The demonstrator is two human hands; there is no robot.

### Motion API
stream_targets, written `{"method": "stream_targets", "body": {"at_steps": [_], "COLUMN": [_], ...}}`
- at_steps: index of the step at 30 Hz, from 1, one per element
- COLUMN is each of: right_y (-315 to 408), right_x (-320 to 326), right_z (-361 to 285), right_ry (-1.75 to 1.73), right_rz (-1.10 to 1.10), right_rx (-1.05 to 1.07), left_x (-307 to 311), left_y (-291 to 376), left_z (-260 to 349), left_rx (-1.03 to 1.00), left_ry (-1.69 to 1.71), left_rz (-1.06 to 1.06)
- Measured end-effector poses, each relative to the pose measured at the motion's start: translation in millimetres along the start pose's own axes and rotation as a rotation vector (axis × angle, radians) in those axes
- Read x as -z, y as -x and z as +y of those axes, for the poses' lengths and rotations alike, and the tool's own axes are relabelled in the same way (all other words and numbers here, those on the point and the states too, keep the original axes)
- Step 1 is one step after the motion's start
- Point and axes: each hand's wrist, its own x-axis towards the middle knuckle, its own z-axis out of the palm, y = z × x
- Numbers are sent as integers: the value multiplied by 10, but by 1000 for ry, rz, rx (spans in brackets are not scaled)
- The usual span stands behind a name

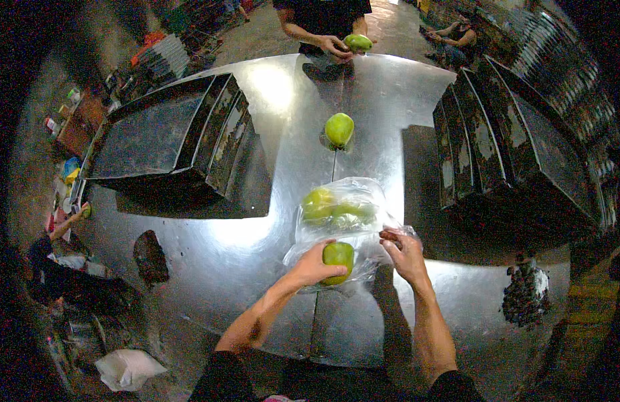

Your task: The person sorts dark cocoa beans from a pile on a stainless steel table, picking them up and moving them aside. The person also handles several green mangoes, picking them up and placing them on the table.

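Note:
My left hand (312,265) grips a green mango (338,256), thumb across its near side, at the near part of a clear plastic bag (357,187). My right hand (403,251) pinches the bag's right edge between thumb and fingers. Inside the bag's far part lie more green fruits (318,202), blurred by the crinkled film. Whether the gripped mango is within the bag's mouth or on top of the film, I cannot tell. Beyond the bag, a single green mango (339,129) sits on the metal table (289,151).
Dark metal trays or bins stand at the left (149,135) and right (490,135) of the table. Across from me a person's hands (336,47) hold another green mango (358,42). A person's hand (82,213) reaches in at the left edge. A white bag (129,369) lies lower left.

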Motion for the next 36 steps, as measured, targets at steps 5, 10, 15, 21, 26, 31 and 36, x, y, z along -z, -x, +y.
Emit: {"method": "stream_targets", "body": {"at_steps": [5, 10, 15, 21, 26, 31, 36], "right_y": [574, 962, 1095, 1073, 1044, 1083, 1166], "right_x": [-119, -647, -500, -637, -803, -675, -651], "right_z": [-315, -680, -1019, -1349, -1336, -1214, -1168], "right_ry": [-447, -524, -744, -411, -503, -131, 132], "right_rz": [-81, 20, 139, 213, 160, 193, 312], "right_rx": [92, 143, 143, 371, 253, 247, 297], "left_x": [-102, -423, -187, -79, -176, 231, 172], "left_y": [316, 652, 901, 995, 1165, 1019, 799], "left_z": [211, 632, 689, 522, 735, 960, 1015], "left_rx": [-44, -144, -198, -168, -365, -183, -194], "left_ry": [1252, 1503, 1221, 1423, 952, 875, 978], "left_rz": [75, 239, 190, 20, 125, -105, -285]}}
